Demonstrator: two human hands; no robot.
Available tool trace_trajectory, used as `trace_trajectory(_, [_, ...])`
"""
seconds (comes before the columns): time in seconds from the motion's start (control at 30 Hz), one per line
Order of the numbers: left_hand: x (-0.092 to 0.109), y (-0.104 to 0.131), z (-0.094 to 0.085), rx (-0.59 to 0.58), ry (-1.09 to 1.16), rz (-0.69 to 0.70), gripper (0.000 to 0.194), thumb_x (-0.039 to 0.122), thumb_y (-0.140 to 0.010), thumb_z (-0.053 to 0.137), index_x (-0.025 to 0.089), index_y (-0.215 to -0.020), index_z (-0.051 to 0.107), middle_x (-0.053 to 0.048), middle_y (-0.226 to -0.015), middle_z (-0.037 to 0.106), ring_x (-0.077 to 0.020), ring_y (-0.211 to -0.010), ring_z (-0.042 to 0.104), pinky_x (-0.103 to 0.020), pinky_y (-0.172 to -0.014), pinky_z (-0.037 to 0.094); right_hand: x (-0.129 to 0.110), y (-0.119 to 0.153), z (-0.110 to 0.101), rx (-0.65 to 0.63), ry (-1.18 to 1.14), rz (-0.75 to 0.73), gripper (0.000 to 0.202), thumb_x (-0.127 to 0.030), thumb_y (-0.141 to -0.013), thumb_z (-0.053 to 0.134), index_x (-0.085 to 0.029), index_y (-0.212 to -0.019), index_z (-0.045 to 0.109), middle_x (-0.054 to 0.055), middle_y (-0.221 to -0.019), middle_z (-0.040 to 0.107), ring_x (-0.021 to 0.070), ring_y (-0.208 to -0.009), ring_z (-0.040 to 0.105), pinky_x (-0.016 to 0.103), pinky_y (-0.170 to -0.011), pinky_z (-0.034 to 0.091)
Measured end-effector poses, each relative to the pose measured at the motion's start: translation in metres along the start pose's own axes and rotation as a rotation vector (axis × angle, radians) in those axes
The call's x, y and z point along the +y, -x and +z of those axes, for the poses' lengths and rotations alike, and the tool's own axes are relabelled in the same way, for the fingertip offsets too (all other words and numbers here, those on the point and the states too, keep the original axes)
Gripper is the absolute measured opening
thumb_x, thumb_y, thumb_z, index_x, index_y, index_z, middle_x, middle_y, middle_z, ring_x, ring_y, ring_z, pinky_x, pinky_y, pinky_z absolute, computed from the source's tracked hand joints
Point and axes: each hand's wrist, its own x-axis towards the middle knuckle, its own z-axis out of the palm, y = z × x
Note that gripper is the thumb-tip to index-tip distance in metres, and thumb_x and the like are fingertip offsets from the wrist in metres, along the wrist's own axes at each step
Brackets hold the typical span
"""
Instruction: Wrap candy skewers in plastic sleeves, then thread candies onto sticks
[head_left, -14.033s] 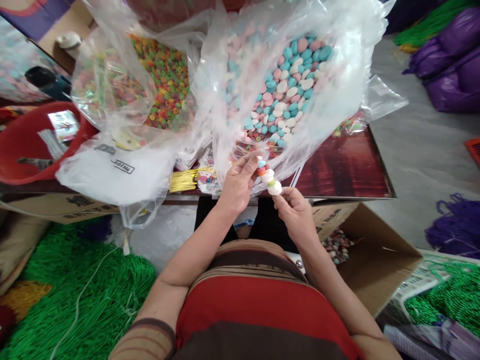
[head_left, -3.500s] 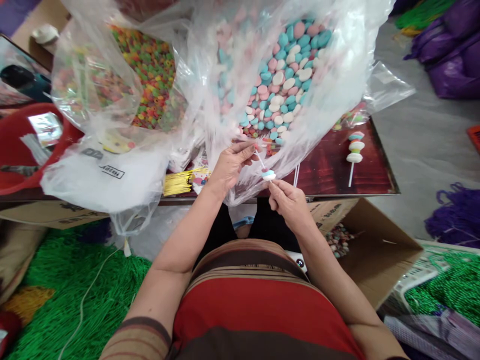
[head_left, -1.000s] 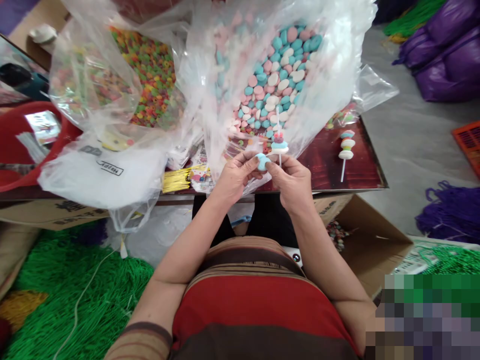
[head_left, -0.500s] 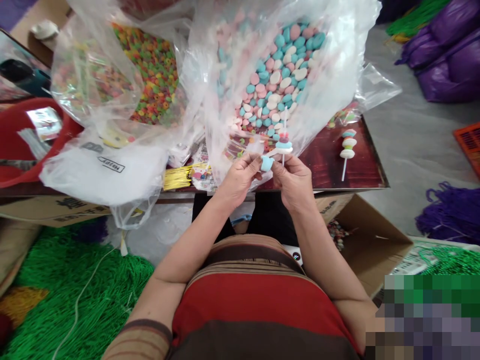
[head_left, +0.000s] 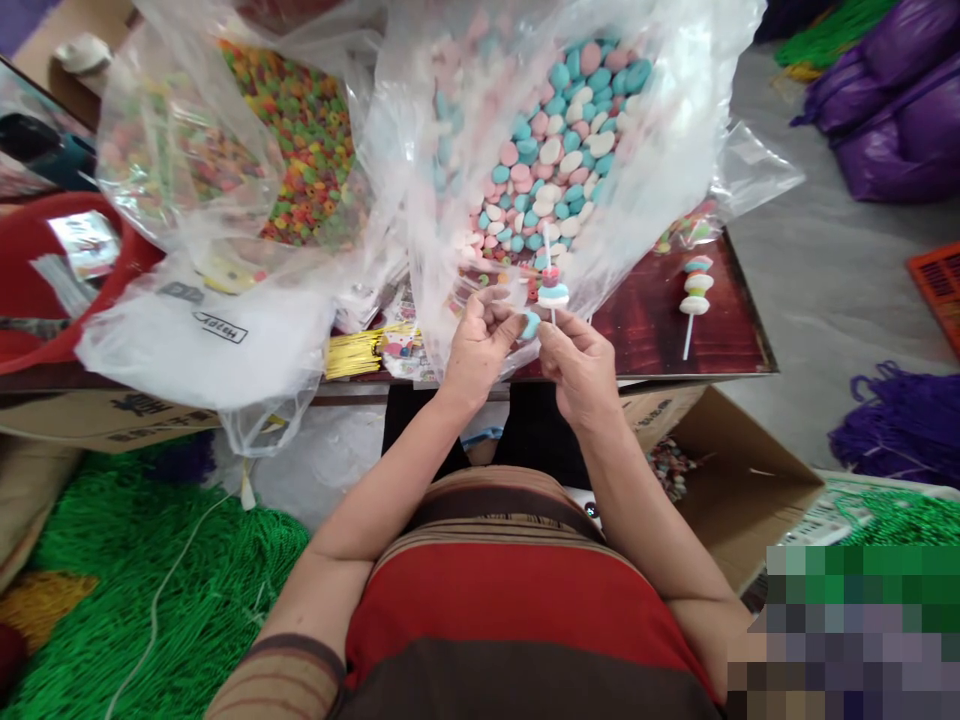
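Note:
My left hand (head_left: 478,347) pinches a round blue candy (head_left: 529,326) between thumb and forefinger, with its other fingers loosely curled. Beside it, my right hand (head_left: 581,367) grips the lower part of a thin white stick (head_left: 547,240), whose bottom end is hidden by the fingers. Threaded on that upright stick are a red ring-shaped candy (head_left: 551,276) and blue and white rounds (head_left: 553,293); its upper end is bare. The blue candy is close to my right fingertips; whether it touches the stick I cannot tell.
Ahead lies an open plastic bag of pink, blue and white candies (head_left: 551,150); left of it, a bag of colourful rings (head_left: 315,170). A filled candy skewer (head_left: 697,285) lies at right on the dark red table (head_left: 637,340). Yellow ties (head_left: 352,352), a red basin (head_left: 127,290) and a cardboard box (head_left: 750,490) surround me.
The stick with its candies has shifted a little left and down, the right hand moving with it. The blue candy has turned and shows less of its face; my left fingers have lifted slightly.

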Motion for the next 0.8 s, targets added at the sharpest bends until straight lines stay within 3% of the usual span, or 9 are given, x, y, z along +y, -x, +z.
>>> trace_trajectory(0.17, [-0.004, 0.001, -0.005, -0.037, 0.059, -0.020, 0.037, 0.032, -0.079, 0.088, 0.024, -0.106, 0.063, 0.007, -0.075, 0.063, -0.0083, -0.072, 0.062, -0.022, -0.071, 0.048, 0.000, -0.003, 0.003, 0.002, 0.007, -0.012, 0.046, -0.054, -0.075, 0.083, -0.021, -0.106, 0.077, 0.001, -0.081, 0.067, 0.0122, -0.066, 0.055, 0.025, -0.053, 0.040])
trace_trajectory(0.37, [-0.002, 0.001, -0.016, -0.252, -0.029, -0.133, 0.048, 0.056, -0.068, 0.091, 0.017, -0.092, 0.075, 0.001, -0.083, 0.072, -0.0078, -0.068, 0.062, -0.023, -0.067, 0.049, 0.002, -0.005, 0.002, 0.006, -0.030, -0.017, 0.045, -0.055, -0.072, 0.086, -0.020, -0.097, 0.073, -0.003, -0.075, 0.061, 0.0100, -0.063, 0.052, 0.023, -0.052, 0.039])
trace_trajectory(0.47, [-0.001, 0.001, -0.015, -0.201, -0.049, -0.087, 0.051, 0.059, -0.068, 0.090, 0.017, -0.091, 0.074, 0.002, -0.077, 0.071, -0.0068, -0.064, 0.062, -0.021, -0.062, 0.048, 0.001, -0.005, -0.001, -0.003, -0.033, -0.046, 0.046, -0.060, -0.078, 0.082, -0.020, -0.099, 0.074, -0.004, -0.068, 0.055, 0.0078, -0.054, 0.042, 0.023, -0.047, 0.032])
trace_trajectory(0.57, [-0.001, 0.000, -0.013, -0.104, -0.042, -0.078, 0.045, 0.056, -0.075, 0.085, 0.018, -0.091, 0.070, 0.000, -0.079, 0.074, -0.0086, -0.067, 0.067, -0.020, -0.058, 0.048, -0.003, -0.002, -0.006, 0.002, -0.047, -0.061, 0.044, -0.062, -0.084, 0.076, -0.022, -0.103, 0.074, -0.003, -0.072, 0.058, 0.0061, -0.049, 0.033, 0.023, -0.042, 0.025])
trace_trajectory(0.67, [0.000, -0.003, -0.014, -0.041, 0.009, -0.109, 0.037, 0.050, -0.082, 0.082, 0.019, -0.091, 0.064, -0.001, -0.080, 0.076, -0.0106, -0.066, 0.071, -0.019, -0.055, 0.049, -0.009, 0.011, -0.014, -0.031, -0.010, -0.053, 0.039, -0.059, -0.086, 0.076, -0.022, -0.101, 0.074, -0.002, -0.071, 0.062, 0.0053, -0.045, 0.034, 0.023, -0.041, 0.025])
trace_trajectory(0.8, [0.001, -0.009, -0.018, 0.016, 0.028, -0.109, 0.031, 0.045, -0.086, 0.079, 0.018, -0.091, 0.063, 0.000, -0.076, 0.075, -0.0114, -0.065, 0.073, -0.019, -0.054, 0.051, -0.013, 0.038, -0.022, -0.178, 0.132, 0.062, 0.036, -0.054, -0.094, 0.066, -0.020, -0.103, 0.075, -0.005, -0.057, 0.059, 0.0065, -0.040, 0.040, 0.022, -0.040, 0.027])
